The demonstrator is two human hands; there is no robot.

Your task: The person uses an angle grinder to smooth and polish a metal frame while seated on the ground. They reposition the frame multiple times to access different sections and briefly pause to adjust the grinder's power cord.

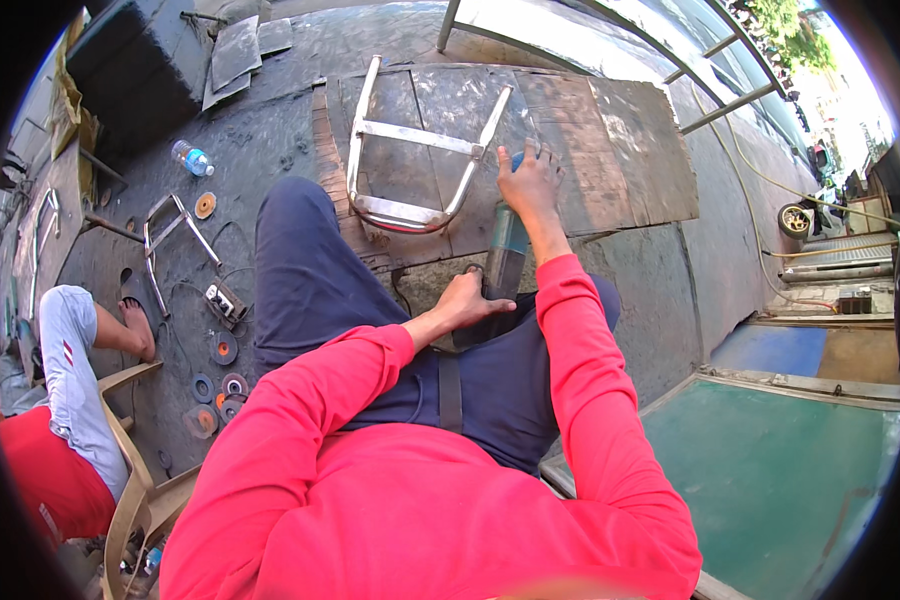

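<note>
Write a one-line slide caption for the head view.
Both hands hold an angle grinder against a steel frame on a wooden board.

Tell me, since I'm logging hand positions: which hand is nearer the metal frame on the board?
The right hand. It sits at the front of the grinder, right beside the metal frame. The left hand grips the grinder's rear, near the lap, farther from the frame.

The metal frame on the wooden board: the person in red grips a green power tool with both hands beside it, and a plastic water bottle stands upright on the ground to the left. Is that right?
Nearly. In the head view the water bottle lies on its side, not upright. The rest holds: the left hand and right hand both grip the green power tool beside the metal frame on the wooden board.
</note>
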